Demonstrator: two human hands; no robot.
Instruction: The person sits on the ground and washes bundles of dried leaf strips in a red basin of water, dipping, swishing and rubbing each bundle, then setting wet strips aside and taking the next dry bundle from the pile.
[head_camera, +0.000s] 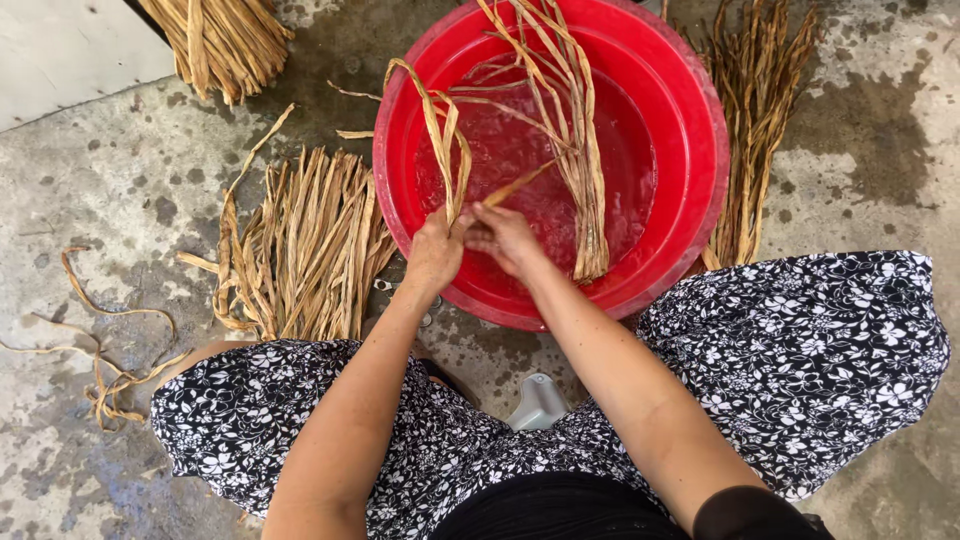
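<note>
A red round basin holding water stands on the concrete in front of me. My left hand pinches a looped tan dried-leaf strip over the basin's near side. My right hand holds another part of the same strip, whose end points up to the right. The two hands touch each other above the water. A bundle of soaking strips leans in the basin, ends at the near rim.
A pile of dry strips lies left of the basin, another bundle to its right, a third at top left. Loose strips trail at far left. My knees in flowered cloth flank a grey stool.
</note>
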